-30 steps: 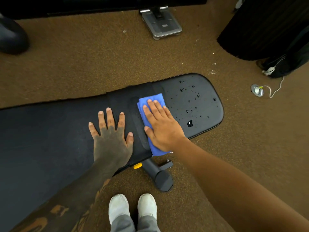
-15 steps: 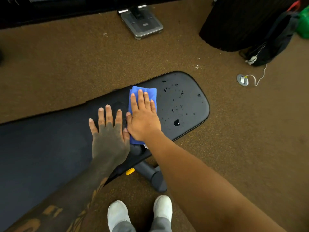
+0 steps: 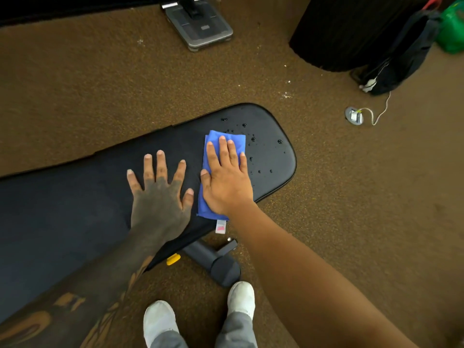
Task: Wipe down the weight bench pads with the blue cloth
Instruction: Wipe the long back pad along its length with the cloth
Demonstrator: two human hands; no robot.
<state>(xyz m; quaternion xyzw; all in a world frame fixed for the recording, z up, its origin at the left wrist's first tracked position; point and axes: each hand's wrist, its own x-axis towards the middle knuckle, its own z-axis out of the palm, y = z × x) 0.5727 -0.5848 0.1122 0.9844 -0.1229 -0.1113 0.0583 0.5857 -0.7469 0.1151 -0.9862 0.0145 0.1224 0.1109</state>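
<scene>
Carpet (image 3: 351,197), brown and speckled, lies under a long black padded weight bench (image 3: 75,209) that runs from the left edge toward the middle of the view. The folded blue cloth (image 3: 237,140) lies flat on the bench's shorter end pad, near the seam with the longer pad, its white and pink tag (image 3: 221,226) hanging off the near edge. The right hand (image 3: 226,182) presses palm-down on the cloth, fingers stretched out and close together, gripping nothing. The left hand (image 3: 160,197) lies flat on the bare pad just beside the cloth, fingers spread wide, holding nothing. Small water droplets (image 3: 266,146) dot the pad on the far and right sides of the cloth. Below the near edge of the bench show a yellow knob (image 3: 173,259) and a dark grey frame foot (image 3: 218,262). Two white shoes (image 3: 241,297) stand on the carpet close to that foot. Farther off, a grey flat scale (image 3: 200,26) sits at the top of the view, and a dark bag (image 3: 401,54) with a white cord (image 3: 381,109) rests at the upper right.
</scene>
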